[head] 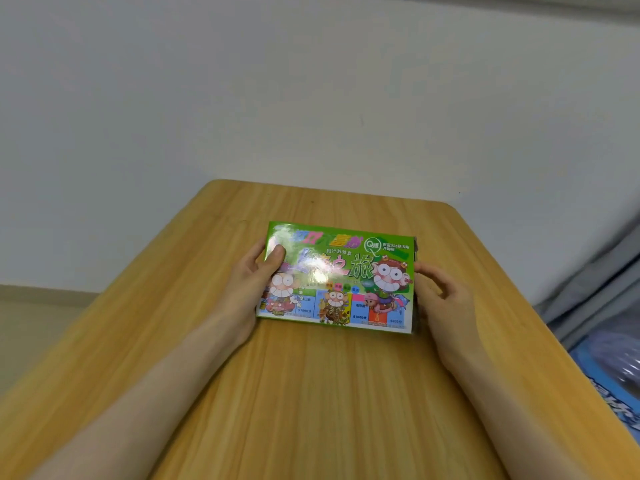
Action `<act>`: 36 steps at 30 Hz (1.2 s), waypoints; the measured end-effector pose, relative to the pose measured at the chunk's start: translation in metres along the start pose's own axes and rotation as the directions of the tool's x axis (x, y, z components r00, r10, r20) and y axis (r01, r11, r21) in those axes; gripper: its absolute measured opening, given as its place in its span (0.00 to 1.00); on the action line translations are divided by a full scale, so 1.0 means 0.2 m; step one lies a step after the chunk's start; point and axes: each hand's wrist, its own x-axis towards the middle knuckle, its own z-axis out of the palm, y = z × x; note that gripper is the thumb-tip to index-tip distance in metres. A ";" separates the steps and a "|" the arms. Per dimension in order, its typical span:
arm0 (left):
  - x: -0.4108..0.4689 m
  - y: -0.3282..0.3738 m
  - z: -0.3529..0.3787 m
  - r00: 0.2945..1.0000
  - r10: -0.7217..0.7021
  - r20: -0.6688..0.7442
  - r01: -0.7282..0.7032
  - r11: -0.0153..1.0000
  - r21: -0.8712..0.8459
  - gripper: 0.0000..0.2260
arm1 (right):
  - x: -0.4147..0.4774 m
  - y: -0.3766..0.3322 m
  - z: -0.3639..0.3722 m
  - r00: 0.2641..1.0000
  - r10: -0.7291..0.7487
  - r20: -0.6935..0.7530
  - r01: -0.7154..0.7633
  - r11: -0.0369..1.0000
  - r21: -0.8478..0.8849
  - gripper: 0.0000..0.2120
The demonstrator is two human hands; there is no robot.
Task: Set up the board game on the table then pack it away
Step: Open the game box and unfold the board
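A green board game box (341, 277) with cartoon figures on its glossy lid lies flat in the middle of the wooden table (311, 393). My left hand (247, 289) grips the box's left edge, with the thumb lying over the lid's top left corner. My right hand (441, 299) is at the box's right edge, with its fingers curled against that side. The box is closed and I cannot see what is inside.
A white wall stands just behind the table's far edge. To the right, beyond the table's edge, lie grey fabric (595, 282) and a blue printed item (616, 375). Bare wood surrounds the box on all sides.
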 end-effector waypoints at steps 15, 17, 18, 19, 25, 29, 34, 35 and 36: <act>0.01 0.01 -0.01 1.000 -0.007 0.002 0.007 1.000 0.008 0.12 | 0.00 -0.02 -0.01 0.972 0.158 0.173 -0.133 0.980 -0.146 0.09; 0.01 0.01 -0.02 1.000 -0.008 0.001 0.008 1.000 0.018 0.12 | 0.00 -0.03 -0.01 0.968 0.162 0.192 -0.129 0.976 -0.173 0.12; 0.01 0.01 -0.01 1.000 -0.008 0.005 0.007 1.000 0.021 0.12 | 0.00 -0.03 -0.01 0.969 0.160 0.186 -0.130 0.978 -0.165 0.12; 0.01 0.01 -0.01 1.000 -0.007 0.011 0.006 1.000 0.023 0.11 | 0.00 -0.03 -0.01 0.972 0.163 0.172 -0.139 0.980 -0.139 0.12; 0.02 0.00 -0.01 1.000 -0.003 0.012 0.003 0.999 0.037 0.10 | 0.00 -0.01 0.02 0.987 0.143 0.074 -0.144 0.990 0.010 0.12; 0.02 0.00 -0.01 0.999 0.013 0.029 -0.015 0.999 0.036 0.10 | 0.00 -0.01 0.02 0.992 0.118 0.045 -0.120 0.992 0.044 0.12; 0.04 0.01 -0.05 0.998 0.036 -0.048 -0.033 0.998 0.062 0.09 | 0.03 0.04 0.00 0.994 0.065 -0.090 -0.060 0.996 0.059 0.12; 0.05 0.01 -0.07 0.997 0.040 -0.072 -0.035 0.997 0.069 0.09 | 0.04 0.04 -0.02 0.990 0.078 -0.119 -0.070 0.995 0.074 0.12; 0.05 0.02 -0.09 0.996 0.042 -0.085 -0.035 0.997 0.075 0.09 | 0.05 0.05 -0.03 0.985 0.103 -0.138 -0.091 0.992 0.088 0.12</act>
